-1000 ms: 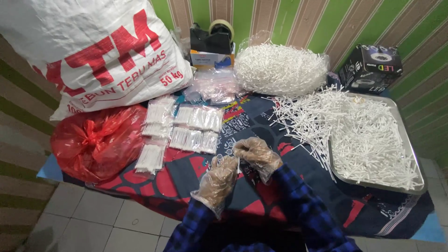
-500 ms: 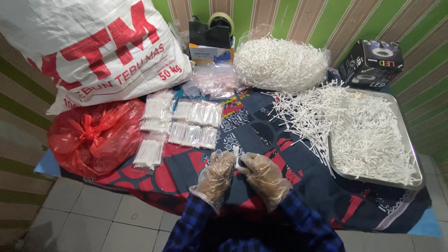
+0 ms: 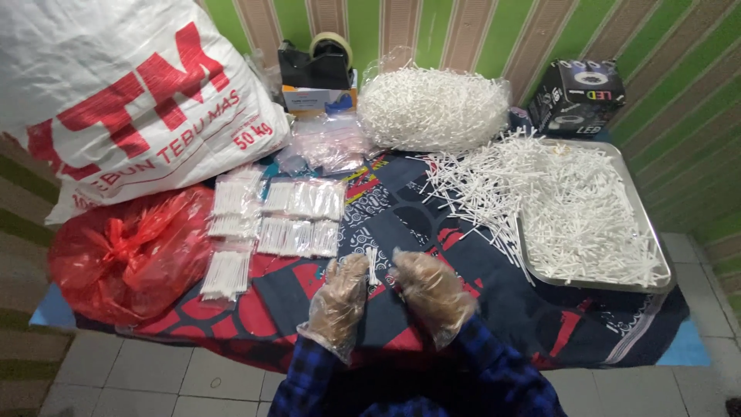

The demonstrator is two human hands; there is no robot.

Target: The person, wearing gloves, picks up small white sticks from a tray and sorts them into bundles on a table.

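Observation:
My left hand (image 3: 340, 303) and my right hand (image 3: 431, 291) both wear clear plastic gloves and meet over the patterned cloth (image 3: 463, 309) near its front edge. Between their fingertips they pinch a small bundle of white sticks (image 3: 373, 264), held upright. To the left of my hands lie several filled clear packets of white sticks (image 3: 297, 220) in rows. To the right sits a metal tray (image 3: 656, 266) heaped with loose white sticks (image 3: 571, 216), which spill over its left rim onto the cloth.
A large white sack with red print (image 3: 123, 100) and a red plastic bag (image 3: 123, 255) fill the left side. At the back are a clear bag of white sticks (image 3: 432, 108), a tape dispenser (image 3: 316, 66), empty clear bags (image 3: 324, 143) and a black box (image 3: 575, 96).
My hands have drawn back toward me and closer together, and now hold the stick bundle upright between the fingertips. The camera view has dipped slightly.

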